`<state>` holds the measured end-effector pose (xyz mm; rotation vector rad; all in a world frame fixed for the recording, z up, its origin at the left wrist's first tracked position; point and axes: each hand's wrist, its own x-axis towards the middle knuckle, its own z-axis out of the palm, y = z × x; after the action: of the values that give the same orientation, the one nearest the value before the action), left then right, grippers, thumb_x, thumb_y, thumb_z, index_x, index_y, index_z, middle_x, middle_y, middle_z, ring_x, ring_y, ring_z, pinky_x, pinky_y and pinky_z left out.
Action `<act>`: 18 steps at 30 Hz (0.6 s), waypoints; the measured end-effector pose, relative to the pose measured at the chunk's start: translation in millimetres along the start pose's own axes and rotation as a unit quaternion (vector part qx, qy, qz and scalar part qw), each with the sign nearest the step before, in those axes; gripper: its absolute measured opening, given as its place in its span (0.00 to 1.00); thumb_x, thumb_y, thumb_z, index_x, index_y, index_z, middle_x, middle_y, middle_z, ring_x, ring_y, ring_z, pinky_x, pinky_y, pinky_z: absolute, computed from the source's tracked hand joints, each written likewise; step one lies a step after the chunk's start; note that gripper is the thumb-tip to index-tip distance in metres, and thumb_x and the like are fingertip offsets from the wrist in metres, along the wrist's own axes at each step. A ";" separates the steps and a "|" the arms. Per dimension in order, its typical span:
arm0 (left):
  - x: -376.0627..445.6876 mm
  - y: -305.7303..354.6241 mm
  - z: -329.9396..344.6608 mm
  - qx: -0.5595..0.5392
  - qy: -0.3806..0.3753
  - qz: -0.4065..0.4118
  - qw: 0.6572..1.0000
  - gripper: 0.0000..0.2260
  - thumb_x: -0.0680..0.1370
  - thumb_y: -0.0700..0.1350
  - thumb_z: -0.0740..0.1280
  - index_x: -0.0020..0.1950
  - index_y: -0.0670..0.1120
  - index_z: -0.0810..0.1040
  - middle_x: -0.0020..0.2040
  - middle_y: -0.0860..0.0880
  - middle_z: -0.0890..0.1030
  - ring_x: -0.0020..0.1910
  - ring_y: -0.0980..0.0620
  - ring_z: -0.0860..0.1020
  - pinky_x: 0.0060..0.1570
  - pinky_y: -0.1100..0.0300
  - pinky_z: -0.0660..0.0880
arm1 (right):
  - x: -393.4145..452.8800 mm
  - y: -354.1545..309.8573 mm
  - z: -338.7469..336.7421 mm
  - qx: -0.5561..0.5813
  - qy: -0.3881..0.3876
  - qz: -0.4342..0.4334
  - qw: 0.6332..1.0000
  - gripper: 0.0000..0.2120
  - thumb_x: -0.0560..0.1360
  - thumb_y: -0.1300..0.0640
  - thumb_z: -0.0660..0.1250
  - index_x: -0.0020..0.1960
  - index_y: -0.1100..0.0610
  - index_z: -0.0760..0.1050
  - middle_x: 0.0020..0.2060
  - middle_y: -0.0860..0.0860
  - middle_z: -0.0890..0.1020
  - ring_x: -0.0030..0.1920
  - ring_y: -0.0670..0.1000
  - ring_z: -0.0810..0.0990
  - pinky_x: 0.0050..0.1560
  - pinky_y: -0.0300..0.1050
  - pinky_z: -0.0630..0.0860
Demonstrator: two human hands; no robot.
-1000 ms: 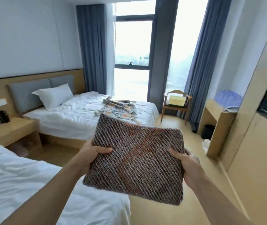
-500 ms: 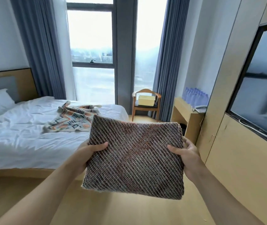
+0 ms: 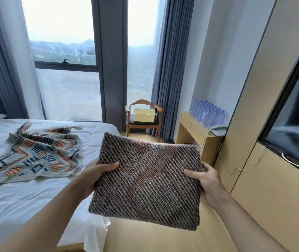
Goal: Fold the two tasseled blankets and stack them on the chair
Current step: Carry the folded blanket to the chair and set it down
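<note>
The brown blanket (image 3: 146, 180) sat folded into a thick square pad at the centre of the view, held up in the air between both hands, over the floor beside the bed's corner. The left hand (image 3: 95, 176) clamped its 9 o'clock edge, thumb on top and the other digits hidden beneath; the right hand (image 3: 206, 180) clamped the 3 o'clock edge the same way. Its weave was coarse, ribbed on the diagonal, dark with a faint rust patch, and no tassels showed.

The risk, as I judged it, lay in the layers: soft knit held only at two edges could sag or slide open on the way, most likely at the near edge, where the folds looked loose. The chair (image 3: 143, 119) stood well off at 12 o'clock, by the window, and a pale yellow box (image 3: 144, 115) already filled much of its dark seat. A pad set on or against that box could tip off, and the second blanket on top would make the pile less steady.

That patterned blanket (image 3: 34, 153) lay unfolded and rumpled at 9 o'clock on the bed (image 3: 17, 200), zigzagged in cream, orange and navy, tassels at its corners. The sheet was white and creased. At 2 o'clock a wooden counter (image 3: 197, 130) carried clear bottles (image 3: 207, 113) and a phone (image 3: 217, 130).
</note>
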<state>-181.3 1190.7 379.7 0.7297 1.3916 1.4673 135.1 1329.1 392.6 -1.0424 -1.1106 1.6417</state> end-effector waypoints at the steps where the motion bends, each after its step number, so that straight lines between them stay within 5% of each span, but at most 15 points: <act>1: 28.6 2.5 -0.4 0.003 -0.008 -0.003 1.000 0.21 0.74 0.39 0.75 0.66 0.40 0.77 0.57 0.39 0.86 0.56 0.39 0.85 0.60 0.44 0.79 | 26.3 -0.2 2.9 0.006 0.010 0.002 1.000 0.41 0.61 0.71 0.81 0.70 0.62 0.69 0.56 0.61 0.84 0.53 0.63 0.86 0.57 0.62 0.81; 4: 111.5 7.0 0.2 0.024 -0.019 -0.013 0.999 0.21 0.74 0.39 0.76 0.66 0.41 0.78 0.56 0.41 0.87 0.54 0.41 0.86 0.57 0.47 0.80 | 104.5 3.3 12.4 0.009 0.027 0.009 1.000 0.32 0.66 0.75 0.76 0.67 0.63 0.71 0.54 0.62 0.83 0.49 0.62 0.86 0.45 0.54 0.84; 8: 222.9 6.7 -0.9 0.032 -0.018 -0.021 0.999 0.23 0.73 0.39 0.77 0.66 0.41 0.77 0.56 0.40 0.86 0.55 0.40 0.85 0.61 0.45 0.79 | 216.9 13.3 24.7 0.007 0.037 0.015 0.999 0.28 0.62 0.74 0.78 0.60 0.63 0.76 0.53 0.64 0.85 0.51 0.66 0.86 0.53 0.62 0.82; 11: 309.1 14.2 -0.5 0.037 0.001 -0.028 0.999 0.27 0.69 0.41 0.80 0.66 0.41 0.77 0.56 0.40 0.86 0.55 0.40 0.85 0.63 0.42 0.78 | 307.7 10.8 36.3 0.011 0.037 0.023 0.999 0.19 0.66 0.76 0.75 0.51 0.59 0.77 0.49 0.62 0.84 0.47 0.63 0.85 0.43 0.54 0.81; 18: 503.1 62.4 -0.4 0.045 0.038 -0.039 0.998 0.22 0.72 0.39 0.77 0.64 0.40 0.79 0.55 0.39 0.87 0.54 0.39 0.86 0.63 0.42 0.78 | 527.8 -8.7 80.2 -0.030 0.021 0.037 0.999 0.22 0.67 0.70 0.78 0.59 0.62 0.79 0.51 0.61 0.87 0.48 0.61 0.88 0.48 0.55 0.84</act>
<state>-381.7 1655.3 347.7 0.6733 1.5353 1.3912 -80.6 1814.0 334.6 -1.1636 -1.1105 1.6461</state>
